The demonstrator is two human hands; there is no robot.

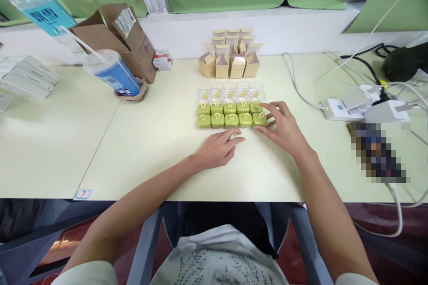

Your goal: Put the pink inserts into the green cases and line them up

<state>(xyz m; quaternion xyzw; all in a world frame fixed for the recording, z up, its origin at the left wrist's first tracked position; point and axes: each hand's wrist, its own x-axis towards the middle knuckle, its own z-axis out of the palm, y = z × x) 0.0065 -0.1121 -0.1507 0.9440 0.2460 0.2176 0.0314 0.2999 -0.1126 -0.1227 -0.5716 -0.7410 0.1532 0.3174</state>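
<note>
Several green cases (231,120) with pale loops on top stand in two rows on the pale table. Directly behind them lies a row of clear plastic cases (230,94). My right hand (279,127) is at the right end of the green rows, its thumb and fingers apart around the two end cases, fingertips touching or nearly touching them. My left hand (220,147) rests just in front of the green cases, fingers spread and slightly bent, with nothing in it. Farther back stand several small open cardboard boxes (230,64).
To the left are a blue cup (118,75) in a carton holder, a brown cardboard box (133,49), a bottle (43,9) and white boxes (28,75). A power strip (344,110), cables and a pixelated phone-shaped object (377,153) lie on the right.
</note>
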